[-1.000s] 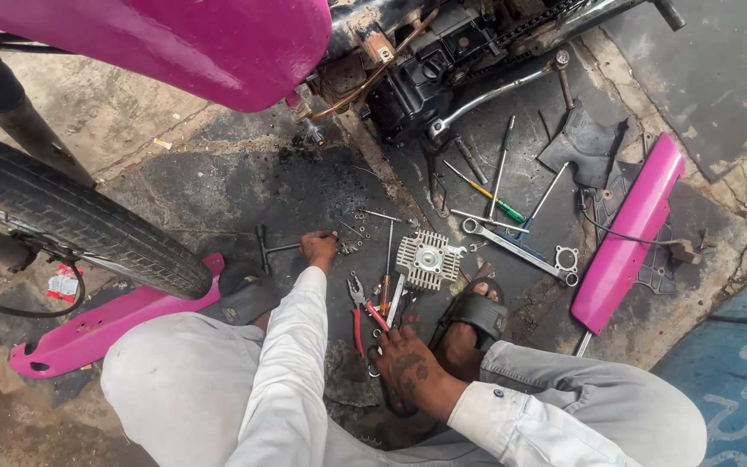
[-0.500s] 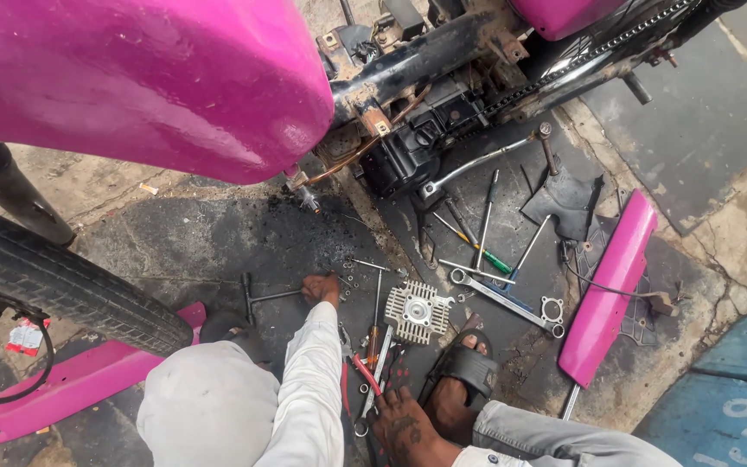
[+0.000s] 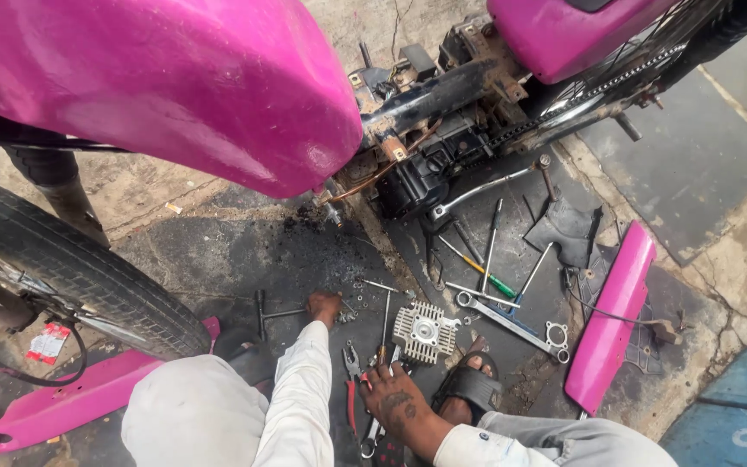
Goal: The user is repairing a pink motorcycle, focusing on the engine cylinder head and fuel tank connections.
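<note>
Left hand stretched forward, grip closed over small bolts on the oily ground, beside a T-handle wrench. Right hand flat on tools, grip open, fingers spread over red-handled pliers. Just beyond, finned cylinder head, spanners, pink panel, motorcycle engine above

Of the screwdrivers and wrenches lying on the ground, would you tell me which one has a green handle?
It is the screwdriver lying just above the finned metal engine part, its green grip pointing lower right. The long tools around it are bare grey metal.
</note>
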